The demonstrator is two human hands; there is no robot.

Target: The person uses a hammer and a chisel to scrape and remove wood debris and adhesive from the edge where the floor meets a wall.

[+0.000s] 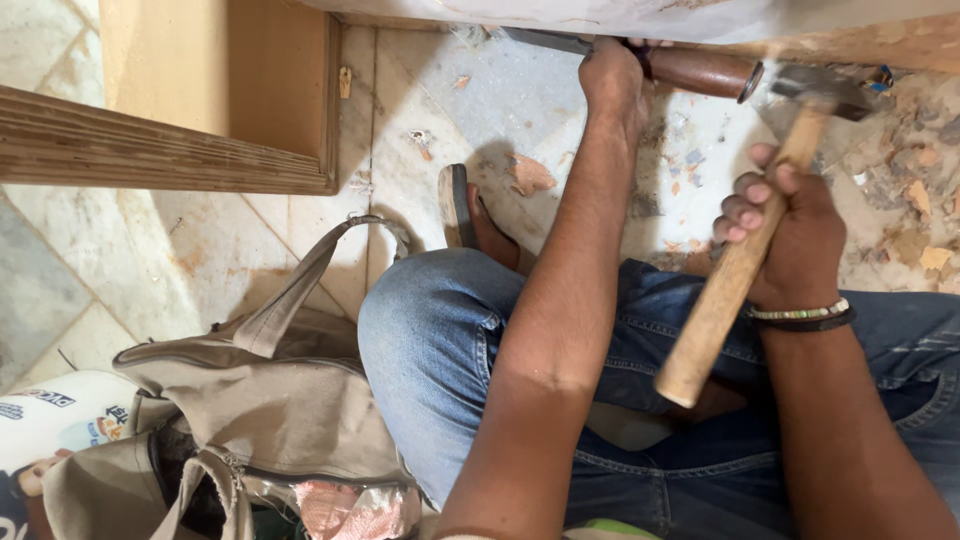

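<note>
The right hand (pixel 795 235) is clenched around the pale wooden handle of a hammer (pixel 745 255), fingers wrapped over the upper part of the shaft while the butt end sticks out toward the near side. The hammer's metal head, at the far right, is blurred, so its shape is hard to read. The left hand (pixel 612 75) grasps a chisel (pixel 640 62) lying sideways: its brown handle runs right to a metal ring just beside the hammer head, and its flat blade runs left along the foot of a pale board (pixel 640 15) (the board is cut off by the far edge). The fingers hide where blade meets handle. Wood chips (pixel 925 215) litter the marble floor (pixel 70 260) at right. Near left sits a tan canvas bag (pixel 265 400), its contents too dark to make out
</note>
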